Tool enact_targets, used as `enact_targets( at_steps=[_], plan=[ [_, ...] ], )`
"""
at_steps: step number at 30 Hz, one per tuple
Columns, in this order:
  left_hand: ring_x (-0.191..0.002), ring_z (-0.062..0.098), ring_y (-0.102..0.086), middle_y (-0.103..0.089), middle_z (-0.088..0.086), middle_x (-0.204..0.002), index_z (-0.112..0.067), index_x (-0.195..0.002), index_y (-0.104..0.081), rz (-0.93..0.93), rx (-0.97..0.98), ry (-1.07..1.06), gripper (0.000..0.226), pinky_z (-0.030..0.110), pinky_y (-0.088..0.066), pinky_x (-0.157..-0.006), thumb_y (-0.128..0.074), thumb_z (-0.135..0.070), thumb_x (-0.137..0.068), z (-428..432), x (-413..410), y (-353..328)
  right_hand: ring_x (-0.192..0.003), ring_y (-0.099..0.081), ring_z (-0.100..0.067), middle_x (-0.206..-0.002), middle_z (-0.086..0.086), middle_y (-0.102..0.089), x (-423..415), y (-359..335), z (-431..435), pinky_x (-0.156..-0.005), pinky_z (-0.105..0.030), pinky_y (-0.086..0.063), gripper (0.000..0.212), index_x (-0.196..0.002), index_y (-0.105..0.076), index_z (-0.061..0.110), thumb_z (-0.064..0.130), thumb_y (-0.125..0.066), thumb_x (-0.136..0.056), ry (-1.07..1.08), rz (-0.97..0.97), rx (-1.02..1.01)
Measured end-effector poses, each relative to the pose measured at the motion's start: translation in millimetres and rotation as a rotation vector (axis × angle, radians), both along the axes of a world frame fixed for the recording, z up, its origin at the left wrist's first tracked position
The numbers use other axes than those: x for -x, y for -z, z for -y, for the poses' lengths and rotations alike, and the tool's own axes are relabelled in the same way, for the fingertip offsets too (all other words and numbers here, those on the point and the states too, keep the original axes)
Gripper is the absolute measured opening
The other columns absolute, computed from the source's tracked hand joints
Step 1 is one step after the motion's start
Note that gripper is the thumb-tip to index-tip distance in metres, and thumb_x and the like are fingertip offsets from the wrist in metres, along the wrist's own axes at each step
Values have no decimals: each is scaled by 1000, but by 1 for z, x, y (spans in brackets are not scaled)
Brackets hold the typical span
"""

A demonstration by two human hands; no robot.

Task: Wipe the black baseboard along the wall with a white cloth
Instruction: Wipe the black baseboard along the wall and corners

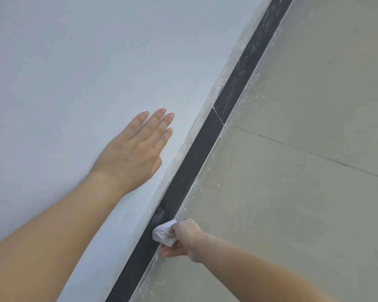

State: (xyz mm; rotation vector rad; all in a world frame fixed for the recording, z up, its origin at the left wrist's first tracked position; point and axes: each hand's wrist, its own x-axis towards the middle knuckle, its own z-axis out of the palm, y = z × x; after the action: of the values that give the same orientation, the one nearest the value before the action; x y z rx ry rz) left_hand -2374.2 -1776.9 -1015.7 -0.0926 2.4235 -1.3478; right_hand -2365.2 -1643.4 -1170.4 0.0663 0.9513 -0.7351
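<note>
Matt black baseboard dusty farther along, crumpled white cloth, smooth tiled floor

We see the floor filling the right half of the frame — pale beige tile with one thin grout line running from the centre toward the right edge. Along its left border, where it meets the black baseboard, whitish specks and splatter lie on the tile — thickest close to the baseboard, thinning toward the open floor. No loose objects rest on it.
</note>
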Motion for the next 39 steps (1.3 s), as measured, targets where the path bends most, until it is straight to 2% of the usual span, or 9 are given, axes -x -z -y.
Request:
enact_targets(
  at_steps=[6,10,15,20,24,27,30,34,39],
  plan=[
    [-144,30,-17,-19,14,-156,-8,-144,-35,-40,11,18,55,44,-9,-117,-19,-27,-95,-1,1,4,-73,-62,-19,-85,-8,-57,39,15,36,-62,-26,-58,21,-80,-50,11,1,-40,-95,260,-7,-34],
    [-143,30,-18,-19,14,-155,-8,-142,-37,-56,26,30,54,43,-10,-117,-19,-27,-95,0,3,3,-72,-61,-21,-93,-12,-57,98,14,61,-59,-27,-59,12,-100,-49,6,0,-41,-93,340,-144,-21],
    [-143,30,-18,-21,13,-155,-8,-142,-37,-51,20,10,54,43,-10,-117,-18,-27,-95,-2,4,0,-74,-57,-20,-110,-15,-49,153,12,74,-47,-22,-55,38,-131,-43,-2,-1,-39,-94,496,-252,8],
    [-144,31,-17,-21,14,-155,-7,-143,-36,-68,-7,-17,56,44,-7,-118,-18,-28,-94,-2,6,0,-76,-59,-20,-110,-16,-52,218,-3,69,-55,-24,-57,44,-135,-41,-4,0,-45,-91,707,-389,19],
    [-144,30,-14,-18,14,-156,-8,-145,-33,-104,-107,-104,56,43,-2,-118,-22,-28,-94,-5,12,-1,-72,-60,-24,-102,-20,-57,267,-33,56,-79,-37,-59,33,-121,-49,-5,-2,-50,-88,578,-519,-19],
    [-145,29,-6,-13,13,-157,-11,-146,-30,-69,-205,-254,58,43,2,-118,-24,-27,-91,-20,23,-8,-67,-59,-25,-79,-16,-56,296,-59,45,-70,-36,-58,36,-123,-48,-8,4,-54,-89,408,-618,-33],
    [-145,25,-4,-18,9,-155,-21,-141,-43,-46,-430,-460,59,41,6,-116,-42,-29,-83,-41,45,-33,-75,-63,-28,-86,-19,-60,316,-88,35,-62,-32,-56,39,-124,-46,-4,10,-55,-89,248,-655,-10],
    [-132,20,37,34,1,-145,-24,-150,4,68,-495,-557,61,41,27,-107,-25,-30,-97,-48,87,-65,-70,-63,-24,-86,-15,-63,333,-126,32,-76,-32,-57,40,-119,-53,-4,24,-57,-91,157,-682,34],
    [-141,24,26,22,4,-156,-20,-151,-6,-33,-460,-473,57,42,19,-113,-23,-33,-98,-30,148,-89,-75,-62,-23,-97,-10,-63,350,-153,41,-82,-33,-57,31,-115,-59,9,31,-53,-94,110,-787,63]
  ],
)
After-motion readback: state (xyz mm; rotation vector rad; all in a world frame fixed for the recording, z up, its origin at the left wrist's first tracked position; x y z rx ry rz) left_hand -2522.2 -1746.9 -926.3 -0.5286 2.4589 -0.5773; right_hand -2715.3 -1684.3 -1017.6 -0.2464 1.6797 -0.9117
